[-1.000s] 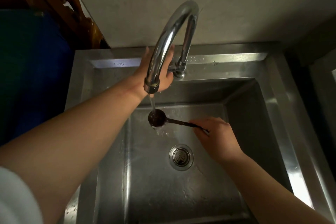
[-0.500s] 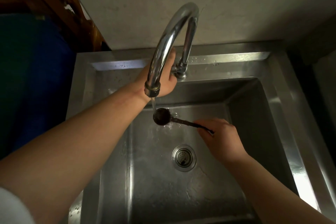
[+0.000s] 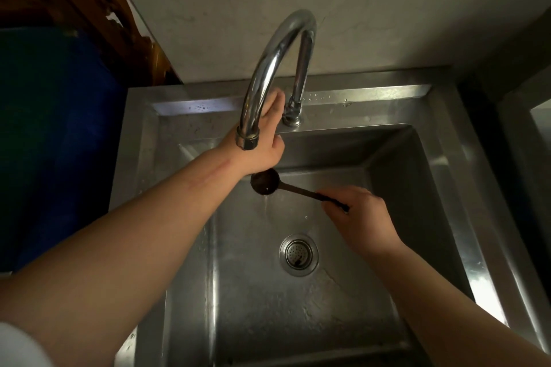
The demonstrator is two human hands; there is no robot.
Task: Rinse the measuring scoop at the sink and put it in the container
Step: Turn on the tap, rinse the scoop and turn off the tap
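A dark measuring scoop (image 3: 265,183) with a long thin handle hangs over the steel sink basin (image 3: 256,313), its round bowl just below the spout. My right hand (image 3: 359,216) grips the handle's end. A thin trickle of water drops from the scoop's bowl toward the basin floor. My left hand (image 3: 265,143) reaches behind the curved chrome faucet (image 3: 269,74), fingers up near its base; the spout hides part of it, so what it holds is unclear. No container is in view.
The round drain strainer (image 3: 298,254) sits in the basin's middle. A pale wall rises behind the sink rim (image 3: 372,92). A blue object (image 3: 56,143) and carved brown wood (image 3: 98,9) stand to the left. A dark ledge borders the right side.
The stream from the spout that hit the scoop is gone; only a trickle falls from the scoop. My left hand stays behind the faucet. The scoop has barely moved.
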